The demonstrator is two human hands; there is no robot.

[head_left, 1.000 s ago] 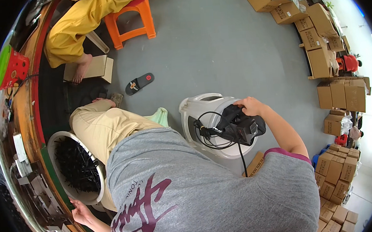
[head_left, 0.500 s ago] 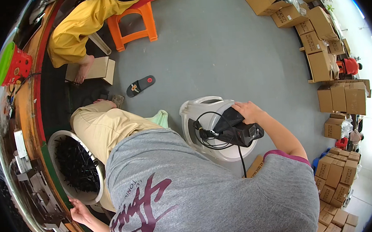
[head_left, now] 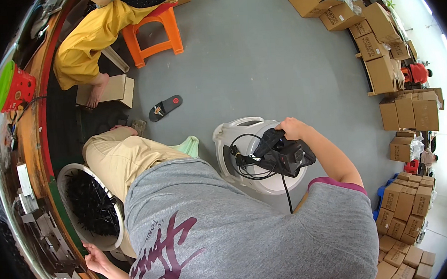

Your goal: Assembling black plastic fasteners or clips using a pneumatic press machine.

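Your right hand (head_left: 292,128) pinched the black bag (head_left: 271,137), grip narrow, on the white chair (head_left: 268,187), right. Left hand (head_left: 96,258): near left, by the basket (head_left: 96,243), grip indeterminate. Judged risk: looped cable (head_left: 242,160) could have snagged, dragging the bag off.

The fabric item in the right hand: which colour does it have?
The fabric item is black; it shows best in the head view.
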